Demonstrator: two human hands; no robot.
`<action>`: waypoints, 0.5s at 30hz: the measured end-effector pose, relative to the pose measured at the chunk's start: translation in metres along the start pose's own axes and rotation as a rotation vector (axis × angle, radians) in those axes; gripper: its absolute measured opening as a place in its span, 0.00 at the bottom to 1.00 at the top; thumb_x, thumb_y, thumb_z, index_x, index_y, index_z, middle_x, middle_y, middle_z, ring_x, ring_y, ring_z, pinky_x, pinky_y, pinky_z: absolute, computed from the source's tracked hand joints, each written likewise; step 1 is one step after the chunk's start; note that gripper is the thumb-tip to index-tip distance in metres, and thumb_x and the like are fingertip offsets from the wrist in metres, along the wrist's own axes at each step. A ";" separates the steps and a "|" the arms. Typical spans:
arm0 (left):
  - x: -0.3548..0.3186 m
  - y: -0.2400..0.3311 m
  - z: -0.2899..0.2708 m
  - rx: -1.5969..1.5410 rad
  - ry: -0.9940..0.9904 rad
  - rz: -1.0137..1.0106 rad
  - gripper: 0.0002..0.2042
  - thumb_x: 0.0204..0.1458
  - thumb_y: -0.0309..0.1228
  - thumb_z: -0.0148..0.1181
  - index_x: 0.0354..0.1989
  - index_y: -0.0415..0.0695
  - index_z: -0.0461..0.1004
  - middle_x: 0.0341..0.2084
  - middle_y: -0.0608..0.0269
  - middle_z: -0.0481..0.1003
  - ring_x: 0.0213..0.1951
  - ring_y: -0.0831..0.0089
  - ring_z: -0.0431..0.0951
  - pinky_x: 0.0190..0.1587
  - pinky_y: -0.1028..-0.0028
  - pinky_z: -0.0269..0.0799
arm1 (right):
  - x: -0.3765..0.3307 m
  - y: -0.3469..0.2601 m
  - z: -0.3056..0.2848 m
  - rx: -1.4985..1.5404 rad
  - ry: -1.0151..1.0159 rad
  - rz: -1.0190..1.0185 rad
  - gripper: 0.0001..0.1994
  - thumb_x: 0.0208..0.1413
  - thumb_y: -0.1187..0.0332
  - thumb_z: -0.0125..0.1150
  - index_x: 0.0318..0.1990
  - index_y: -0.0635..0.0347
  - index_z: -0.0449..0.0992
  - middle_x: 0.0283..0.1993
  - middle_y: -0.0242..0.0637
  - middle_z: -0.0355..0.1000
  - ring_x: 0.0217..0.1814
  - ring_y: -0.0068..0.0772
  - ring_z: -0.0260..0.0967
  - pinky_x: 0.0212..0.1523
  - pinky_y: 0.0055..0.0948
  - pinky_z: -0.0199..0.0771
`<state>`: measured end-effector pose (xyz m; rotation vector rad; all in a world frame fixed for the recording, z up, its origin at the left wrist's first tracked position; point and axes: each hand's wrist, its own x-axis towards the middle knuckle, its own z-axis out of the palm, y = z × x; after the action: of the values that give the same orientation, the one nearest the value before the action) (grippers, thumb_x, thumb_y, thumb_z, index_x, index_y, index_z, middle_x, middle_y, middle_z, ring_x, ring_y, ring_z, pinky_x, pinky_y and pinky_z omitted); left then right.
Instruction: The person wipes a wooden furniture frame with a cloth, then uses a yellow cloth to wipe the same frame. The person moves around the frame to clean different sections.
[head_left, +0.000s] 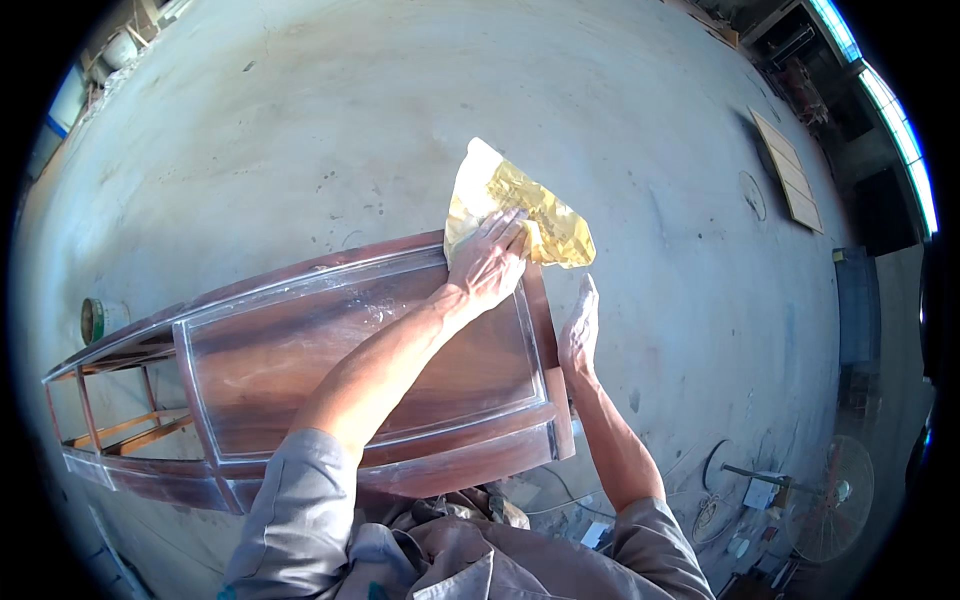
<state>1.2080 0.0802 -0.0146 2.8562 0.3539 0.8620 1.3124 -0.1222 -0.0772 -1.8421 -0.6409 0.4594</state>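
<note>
A dark reddish-brown wooden cabinet frame (330, 360) lies in front of me, its panel edged with whitish, dusty-looking lines. Over its far right corner, my left hand (490, 262) grips a crumpled yellow and white sheet (545, 215) that looks like sandpaper. Part of the sheet bunches up by the fingers, and the rest spreads out past the corner. Beside the right end of the cabinet is my right hand (579, 330), fingers stretched out and pale with dust, holding nothing. Whether it touches the wood, I cannot tell.
Open framework (130, 405) forms the cabinet's left end, with a green-labelled can (100, 320) behind it. A standing fan (832, 497) and loose cables (705, 515) are at the lower right. A slatted wooden panel (786, 172) lies on the concrete floor (330, 130) at the right.
</note>
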 end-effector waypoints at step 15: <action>-0.060 0.107 -0.003 -0.136 -0.296 -0.067 0.14 0.54 0.29 0.61 0.47 0.37 0.75 0.50 0.53 0.77 0.55 0.61 0.77 0.59 0.64 0.75 | -0.213 -0.018 -0.119 0.199 0.252 0.055 0.34 0.76 0.47 0.34 0.76 0.65 0.49 0.80 0.47 0.46 0.82 0.47 0.45 0.79 0.47 0.45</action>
<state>1.1774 -0.0383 -0.0222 2.7701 0.3374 0.4240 1.2126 -0.3373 -0.0169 -1.6959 -0.3609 0.3078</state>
